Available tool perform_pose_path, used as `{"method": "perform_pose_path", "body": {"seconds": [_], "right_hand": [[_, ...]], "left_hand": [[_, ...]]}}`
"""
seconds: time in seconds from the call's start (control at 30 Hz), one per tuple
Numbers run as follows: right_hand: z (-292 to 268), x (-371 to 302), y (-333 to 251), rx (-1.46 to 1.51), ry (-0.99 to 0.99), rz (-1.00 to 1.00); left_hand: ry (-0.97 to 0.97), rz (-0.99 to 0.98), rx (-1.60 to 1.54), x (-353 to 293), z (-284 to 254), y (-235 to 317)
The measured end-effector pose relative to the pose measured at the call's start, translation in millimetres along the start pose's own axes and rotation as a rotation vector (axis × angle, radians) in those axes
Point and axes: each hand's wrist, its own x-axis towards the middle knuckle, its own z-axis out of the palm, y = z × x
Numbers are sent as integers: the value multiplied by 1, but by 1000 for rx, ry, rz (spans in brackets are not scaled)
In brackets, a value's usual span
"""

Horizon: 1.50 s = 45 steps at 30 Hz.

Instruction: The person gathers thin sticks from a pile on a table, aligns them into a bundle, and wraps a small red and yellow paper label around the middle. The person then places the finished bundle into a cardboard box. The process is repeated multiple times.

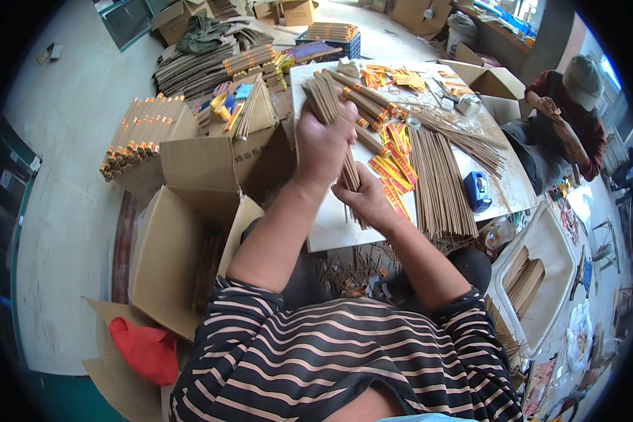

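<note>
My left hand (322,145) is closed round the upper part of a bundle of brown incense sticks (322,98), which leans over the near left part of the white table (325,235). Lower down, my right hand (371,200) wraps round the same bundle, and thin stick ends show below it. Just right of my hands lie red and yellow paper bands (395,169). Beside these, a wide row of loose incense sticks (439,184) is spread out. Beyond my hands lie several banded bundles (373,105).
A blue tape dispenser (477,191) stands at the table's right. Open cardboard boxes (155,260) are at my left, with stacked banded bundles (144,130) behind. A white tub (552,309) holding sticks is at the right. Another person (570,123) sits at the far right, handling sticks.
</note>
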Motion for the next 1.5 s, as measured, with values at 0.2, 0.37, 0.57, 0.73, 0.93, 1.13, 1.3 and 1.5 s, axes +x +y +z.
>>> {"method": "perform_pose_path", "body": {"seconds": [0.2,0.37,0.57,0.73,0.93,1.13,1.3,1.5], "right_hand": [[-22,-37,-47,425,-585,416],[-3,-59,-40,-587,-172,138],[-11,-77,-57,366,-442,509],[5,-78,-26,-667,-130,91],[-6,-71,-41,524,-431,688],[15,-68,-16,-530,-221,333],[15,-58,-28,370,-337,755],[25,-52,-15,-118,-235,672]], "left_hand": [[-182,-270,-599,20,-57,15],[372,-262,-126,-2,-59,-7],[19,-445,-648,-6,-77,-6],[256,-442,-253,-25,-71,-36],[31,-526,-700,-25,-91,-42],[287,-524,-282,-29,-87,-61],[77,-659,-735,-22,-115,-82],[144,-695,-641,-31,-114,-97]]}}
